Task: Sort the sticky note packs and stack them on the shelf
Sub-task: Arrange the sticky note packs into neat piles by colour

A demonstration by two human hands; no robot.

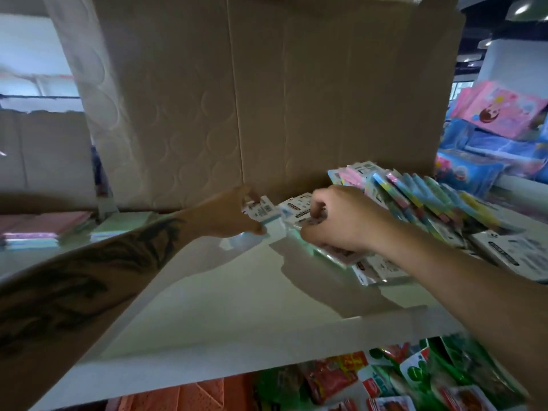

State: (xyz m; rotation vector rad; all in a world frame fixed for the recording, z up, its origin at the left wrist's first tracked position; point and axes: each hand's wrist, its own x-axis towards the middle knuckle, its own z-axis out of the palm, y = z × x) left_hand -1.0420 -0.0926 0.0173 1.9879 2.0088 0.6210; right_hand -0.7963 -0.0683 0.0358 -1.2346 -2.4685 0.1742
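Observation:
On the white shelf (225,295), my left hand (228,215) grips a sticky note pack (262,215) with a white printed card back, held upright near the cardboard. Just to its right, my right hand (335,223) pinches another pack (299,207) off a small pile lying flat under my fingers. Behind my right wrist, a leaning row of several colourful packs (415,197) in blue, yellow, pink and green slants to the right. More packs lie face down (504,247) at the shelf's right end.
A tall cardboard box (267,99) stands at the back of the shelf. Flat pink and green pads (44,229) lie at the left. Pink and blue packaged goods (498,137) pile up at the right. Red and green packets (400,378) fill the level below.

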